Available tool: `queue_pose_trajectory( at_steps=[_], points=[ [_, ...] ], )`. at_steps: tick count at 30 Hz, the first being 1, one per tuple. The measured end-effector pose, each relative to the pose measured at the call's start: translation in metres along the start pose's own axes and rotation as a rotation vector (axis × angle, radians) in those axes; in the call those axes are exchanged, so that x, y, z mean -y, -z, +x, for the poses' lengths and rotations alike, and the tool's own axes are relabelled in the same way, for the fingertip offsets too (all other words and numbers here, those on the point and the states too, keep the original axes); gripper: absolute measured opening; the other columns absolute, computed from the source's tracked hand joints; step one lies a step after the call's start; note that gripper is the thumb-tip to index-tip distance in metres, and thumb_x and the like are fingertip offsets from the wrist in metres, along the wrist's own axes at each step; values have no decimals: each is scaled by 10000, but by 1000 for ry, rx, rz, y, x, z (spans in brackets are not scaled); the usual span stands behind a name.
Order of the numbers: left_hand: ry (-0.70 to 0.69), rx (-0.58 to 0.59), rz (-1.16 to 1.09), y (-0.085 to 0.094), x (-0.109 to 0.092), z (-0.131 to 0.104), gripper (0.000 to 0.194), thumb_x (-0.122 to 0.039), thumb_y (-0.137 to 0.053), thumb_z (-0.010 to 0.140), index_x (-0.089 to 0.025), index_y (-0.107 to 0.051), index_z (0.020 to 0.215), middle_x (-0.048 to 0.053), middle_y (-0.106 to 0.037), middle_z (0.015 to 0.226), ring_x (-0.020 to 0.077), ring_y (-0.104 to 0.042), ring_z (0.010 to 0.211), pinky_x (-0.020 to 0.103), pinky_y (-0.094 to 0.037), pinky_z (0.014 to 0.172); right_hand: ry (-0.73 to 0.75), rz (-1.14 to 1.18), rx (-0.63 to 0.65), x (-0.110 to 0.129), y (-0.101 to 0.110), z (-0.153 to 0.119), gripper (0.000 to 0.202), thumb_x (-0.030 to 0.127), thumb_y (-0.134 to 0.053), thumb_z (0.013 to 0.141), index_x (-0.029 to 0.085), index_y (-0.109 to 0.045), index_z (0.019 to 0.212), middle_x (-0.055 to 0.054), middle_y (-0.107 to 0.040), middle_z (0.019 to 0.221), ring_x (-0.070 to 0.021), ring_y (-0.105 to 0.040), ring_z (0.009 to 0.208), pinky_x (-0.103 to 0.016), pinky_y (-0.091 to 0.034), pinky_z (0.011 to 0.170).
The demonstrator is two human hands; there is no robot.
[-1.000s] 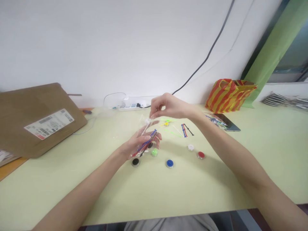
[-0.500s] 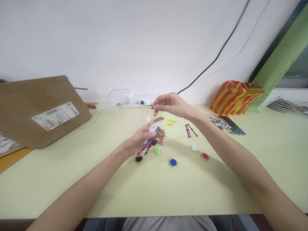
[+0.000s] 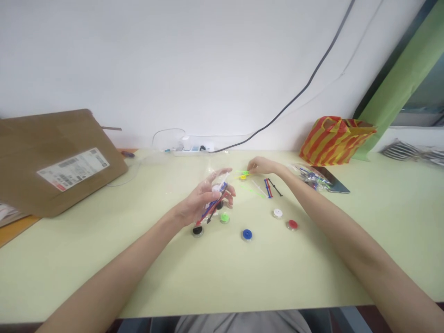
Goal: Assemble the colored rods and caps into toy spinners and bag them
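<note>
My left hand is closed round a bundle of plastic arrows, blue, red, black and white, with a white round piece and clear film among them. My right hand reaches to the back, fingers curled together beside a green piece and a yellow piece; its fingertips are partly hidden. Below my left hand are a black disc and a green disc. A blue disc, a white disc and a red disc lie further right. Loose arrows lie between the hands.
A cardboard parcel stands at the left. At the back, a power strip sits against the wall. On the right are a striped bag, a dark tablet and a clear packet of coloured parts.
My right hand has moved right and down, from above my left hand to the green and yellow pieces. My left hand still holds the arrows. The whole view has shifted slightly.
</note>
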State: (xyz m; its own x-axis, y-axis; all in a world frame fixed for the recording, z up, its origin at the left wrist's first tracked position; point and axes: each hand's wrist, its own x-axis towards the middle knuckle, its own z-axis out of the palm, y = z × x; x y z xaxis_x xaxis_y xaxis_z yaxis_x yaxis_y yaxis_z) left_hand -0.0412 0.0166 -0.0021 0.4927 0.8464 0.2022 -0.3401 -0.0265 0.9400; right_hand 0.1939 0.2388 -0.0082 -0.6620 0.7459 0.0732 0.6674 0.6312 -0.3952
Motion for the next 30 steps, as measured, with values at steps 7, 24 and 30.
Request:
queue_pose_trajectory(
  at_steps=[7,24,30],
  points=[
    [32,1,29,-1,1,1,809,-353,-776,820,-252,-369,1512,93,-663,1044,216,-669,878,383,-511,840,7,183,-174,-5,12,3,63,198,-683,773,137,-688,756,-65,-750,786,-149,-644,732,-234,-491,702],
    [73,55,63,-1,1,-1,769,-383,-769,823,-271,-413,1495,88,-656,1059,219,-663,887,360,-485,823,604,401,-45,148,74,-68,93,239,-716,866,156,-757,880,-49,-758,848,-159,-678,785,-262,-546,706],
    [80,46,124,2,4,-3,419,-433,-764,818,-169,-654,1124,111,-639,1062,237,-663,892,351,-504,779,655,482,178,155,54,-63,175,168,-596,934,139,-728,1046,-54,-771,901,-137,-697,795,-237,-529,702]
  ],
)
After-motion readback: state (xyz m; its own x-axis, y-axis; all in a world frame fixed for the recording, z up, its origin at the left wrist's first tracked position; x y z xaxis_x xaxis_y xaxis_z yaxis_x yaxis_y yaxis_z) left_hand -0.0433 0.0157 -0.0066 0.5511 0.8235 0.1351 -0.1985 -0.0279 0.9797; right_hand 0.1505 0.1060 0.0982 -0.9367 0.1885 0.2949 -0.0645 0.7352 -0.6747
